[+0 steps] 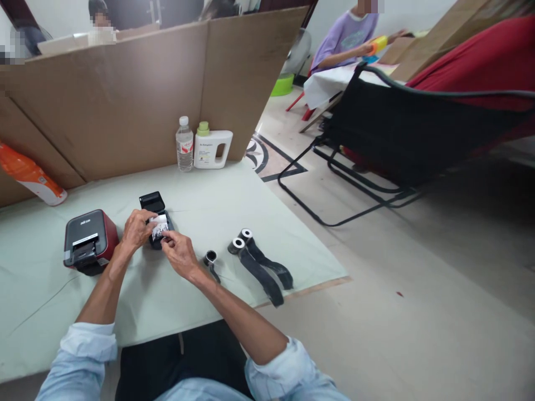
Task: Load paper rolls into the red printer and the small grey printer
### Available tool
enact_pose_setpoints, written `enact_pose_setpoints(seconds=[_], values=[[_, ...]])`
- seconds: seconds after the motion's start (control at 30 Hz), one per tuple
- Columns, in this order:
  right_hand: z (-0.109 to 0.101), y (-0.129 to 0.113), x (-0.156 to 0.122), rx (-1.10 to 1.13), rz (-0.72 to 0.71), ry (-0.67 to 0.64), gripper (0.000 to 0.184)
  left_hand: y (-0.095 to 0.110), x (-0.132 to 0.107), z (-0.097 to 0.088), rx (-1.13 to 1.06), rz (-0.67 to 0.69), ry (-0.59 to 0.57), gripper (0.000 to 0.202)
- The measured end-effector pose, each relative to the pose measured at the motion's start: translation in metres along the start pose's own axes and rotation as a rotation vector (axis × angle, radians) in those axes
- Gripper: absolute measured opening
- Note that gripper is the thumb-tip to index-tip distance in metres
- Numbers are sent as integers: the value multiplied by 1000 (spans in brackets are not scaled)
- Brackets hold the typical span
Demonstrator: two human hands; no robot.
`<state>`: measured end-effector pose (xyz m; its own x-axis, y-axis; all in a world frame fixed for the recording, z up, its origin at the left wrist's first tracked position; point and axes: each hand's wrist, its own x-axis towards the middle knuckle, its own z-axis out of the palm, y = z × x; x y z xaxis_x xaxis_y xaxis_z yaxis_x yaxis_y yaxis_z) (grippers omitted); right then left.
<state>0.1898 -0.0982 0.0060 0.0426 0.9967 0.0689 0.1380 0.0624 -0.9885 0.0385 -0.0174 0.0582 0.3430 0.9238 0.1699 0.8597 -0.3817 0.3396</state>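
Observation:
A small black portable printer [155,243] lies on the table with its lid [152,200] raised. In its opening sits a white paper roll [160,227] with dark print on it. My left hand [137,227] is at the roll's upper left, its thumb and fingers closed about the paper. From the lower right, my right hand [180,253] pinches the paper near its lower edge. The fingers partly cover the roll and the printer body. Right of my right hand stands a small black roll [210,257] with a loose tail.
A larger black-and-red printer [90,236] stands left. Two black ribbon rolls [259,273] trail toward the table's right edge. A water bottle [184,146], a white jug [209,149] and an orange bottle [31,174] stand by the cardboard wall [125,106]. A black chair [397,128] and another person [345,42] are beyond.

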Motion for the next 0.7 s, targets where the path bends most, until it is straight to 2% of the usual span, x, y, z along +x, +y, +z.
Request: enact_pose_setpoints(seconds=[0.13,0.33,0.7], values=[[-3,-2,0,-140,-61,11,35,-2,4,5,67,-24,-41,28],[-4,-1,1,-151,-84,15,34,3,11,5,149,-47,-126,33],[-6,-8,1,-160,-71,6,31,-6,7,9,74,-55,-106,33]])
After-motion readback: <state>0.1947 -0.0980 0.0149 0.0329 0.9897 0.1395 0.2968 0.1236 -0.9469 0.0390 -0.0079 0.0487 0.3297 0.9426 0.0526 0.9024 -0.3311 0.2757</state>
